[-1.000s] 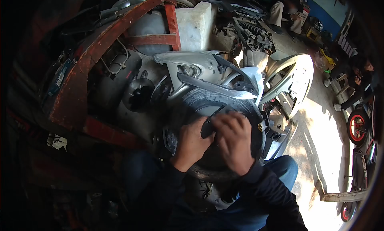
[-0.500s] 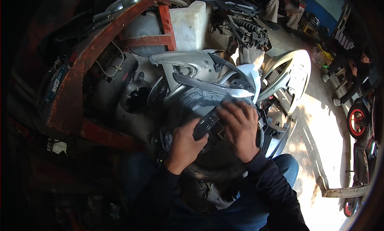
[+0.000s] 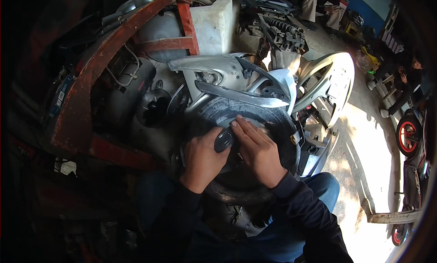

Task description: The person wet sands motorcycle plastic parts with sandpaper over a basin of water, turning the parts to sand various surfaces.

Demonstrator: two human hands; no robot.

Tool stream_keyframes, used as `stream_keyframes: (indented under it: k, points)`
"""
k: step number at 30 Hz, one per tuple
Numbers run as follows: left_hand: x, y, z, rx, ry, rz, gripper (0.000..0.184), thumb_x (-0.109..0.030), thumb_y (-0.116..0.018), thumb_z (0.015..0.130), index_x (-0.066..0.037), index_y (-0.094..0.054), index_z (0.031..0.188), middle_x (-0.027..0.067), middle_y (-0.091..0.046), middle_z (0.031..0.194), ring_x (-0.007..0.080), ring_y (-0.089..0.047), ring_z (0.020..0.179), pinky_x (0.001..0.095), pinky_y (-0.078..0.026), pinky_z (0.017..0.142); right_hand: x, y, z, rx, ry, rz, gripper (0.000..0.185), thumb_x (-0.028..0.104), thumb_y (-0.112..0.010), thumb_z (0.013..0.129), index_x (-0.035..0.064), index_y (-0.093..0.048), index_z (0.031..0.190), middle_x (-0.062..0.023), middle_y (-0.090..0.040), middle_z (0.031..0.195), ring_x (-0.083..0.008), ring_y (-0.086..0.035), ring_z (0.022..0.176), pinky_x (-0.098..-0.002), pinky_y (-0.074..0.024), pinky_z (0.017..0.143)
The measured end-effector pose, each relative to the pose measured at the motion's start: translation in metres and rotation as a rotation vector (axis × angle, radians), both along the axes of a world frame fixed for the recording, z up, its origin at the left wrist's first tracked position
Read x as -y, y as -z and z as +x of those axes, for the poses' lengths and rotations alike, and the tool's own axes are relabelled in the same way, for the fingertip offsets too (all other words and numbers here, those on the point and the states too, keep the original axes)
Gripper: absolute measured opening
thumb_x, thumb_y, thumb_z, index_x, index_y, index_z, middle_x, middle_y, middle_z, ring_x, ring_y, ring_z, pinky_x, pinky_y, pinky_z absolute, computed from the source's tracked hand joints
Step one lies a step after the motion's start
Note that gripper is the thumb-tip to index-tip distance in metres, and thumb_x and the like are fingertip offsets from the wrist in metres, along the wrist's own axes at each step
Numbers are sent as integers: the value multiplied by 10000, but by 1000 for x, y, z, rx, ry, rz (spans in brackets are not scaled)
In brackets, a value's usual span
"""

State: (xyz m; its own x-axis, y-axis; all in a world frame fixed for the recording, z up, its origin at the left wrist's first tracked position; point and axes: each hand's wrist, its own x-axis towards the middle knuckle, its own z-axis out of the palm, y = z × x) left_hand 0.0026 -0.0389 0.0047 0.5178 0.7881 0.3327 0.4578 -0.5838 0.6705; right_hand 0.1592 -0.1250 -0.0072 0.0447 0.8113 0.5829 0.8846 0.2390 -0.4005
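Note:
My left hand is closed around a small glossy black plastic part. My right hand lies against the upper right edge of that part, its index and middle fingers straight and held together. Whether anything thin sits under those fingertips is hidden. Both hands are over a round black tyre between my knees. Just beyond it, a long dark grey trim strip crosses in front of a silver motorcycle fairing panel.
A red-brown metal frame rises on the left, with a dark cylindrical tank behind it. More silver bodywork leans at the right of the tyre. Motorcycle wheels with red rims stand far right. Other people sit at the back and right.
My right hand has moved down and left, its blurred fingers now sharp and resting on the black part. The left hand has tilted the part and shifted slightly left.

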Motion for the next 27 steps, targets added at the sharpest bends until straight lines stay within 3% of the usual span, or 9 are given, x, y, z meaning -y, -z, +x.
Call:
stream_keyframes:
  k: [7,9,14,16,17,19,23,27]
  points:
    - [-3,4,-1,-55,37,37,270,-85,-809,789,7,-698,1018,191,-734,891,352,-734,855,381,-568,706,-8,-1,-3,159,119,-22,594,58,-659,783,96,-612,1375,-85,-592,1449,-311,-618,1265,-408,-540,965]
    - [-13,8,-3,10,0,26,297,-138,-805,761,-48,-709,1028,182,-722,856,393,-700,814,465,-561,709,2,6,-7,161,141,-9,590,62,-655,789,99,-611,1377,-83,-592,1448,-311,-623,1256,-403,-545,953]
    - [-17,3,-7,51,14,-22,264,-154,-805,789,-44,-703,1006,180,-721,857,395,-700,813,466,-562,709,-3,4,-11,185,153,-18,579,56,-645,799,103,-614,1375,-77,-592,1449,-312,-633,1234,-387,-564,914]
    - [-17,-1,-10,6,21,-26,263,-69,-817,789,13,-697,1008,199,-728,868,342,-742,834,372,-569,683,-2,4,-11,104,122,57,579,47,-636,802,102,-608,1377,-79,-584,1454,-315,-617,1251,-386,-572,896]
    - [-17,-1,-10,4,15,-25,263,-69,-817,789,13,-697,1008,199,-728,868,342,-742,834,372,-569,683,-5,4,-11,102,116,58,579,47,-636,802,102,-608,1377,-79,-584,1454,-315,-617,1251,-386,-572,896]
    - [-11,1,-9,11,57,2,290,-146,-810,773,-51,-704,1026,182,-717,860,394,-699,829,467,-564,717,-11,4,-10,128,91,11,572,49,-636,801,97,-608,1371,-86,-587,1446,-321,-616,1251,-393,-579,886]
    - [-13,10,-8,27,21,1,300,-145,-811,764,-64,-708,1034,187,-716,867,393,-700,833,464,-569,724,-14,1,-10,111,68,-7,543,39,-623,812,60,-609,1354,-127,-588,1431,-332,-607,1259,-440,-518,1015]
    - [-12,3,-10,5,56,-30,310,-147,-817,757,-65,-710,1037,189,-716,870,391,-701,836,460,-571,722,-13,5,-14,105,80,26,534,40,-617,817,47,-608,1351,-153,-590,1421,-347,-595,1269,-474,-479,1059]
